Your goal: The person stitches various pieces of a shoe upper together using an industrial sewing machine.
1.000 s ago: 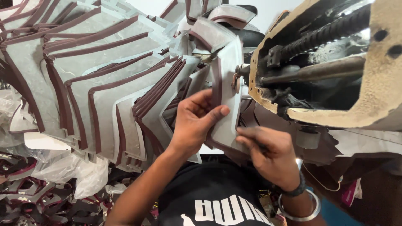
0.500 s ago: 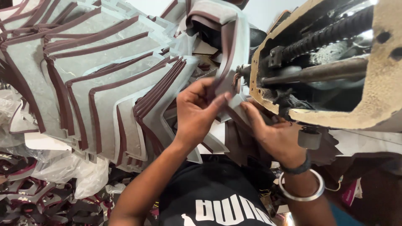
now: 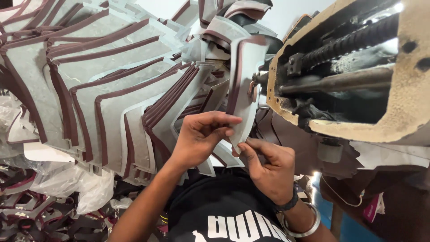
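Grey cut piece with a maroon bound edge stands nearly upright at centre frame, its upper end against the metal foot of the sewing machine at 2 o'clock. Your left hand pinches its lower edge, fingers curled closed over the near face with the thumb beneath. Your right hand sits just below at 5 o'clock, fingers closed on the bottom corner of the same piece; the two hands nearly touch there. A dark watch band and a silver bangle ring your right wrist.

From 9 to 12 o'clock, a fanned stack of like pieces, grey with maroon borders, overlaps like shingles. More bound pieces heap at 12 o'clock behind the held one. Crumpled clear plastic lies at 8 o'clock, with dark trim scraps below it. The machine's worn cream casing shows its dark inner shafts.
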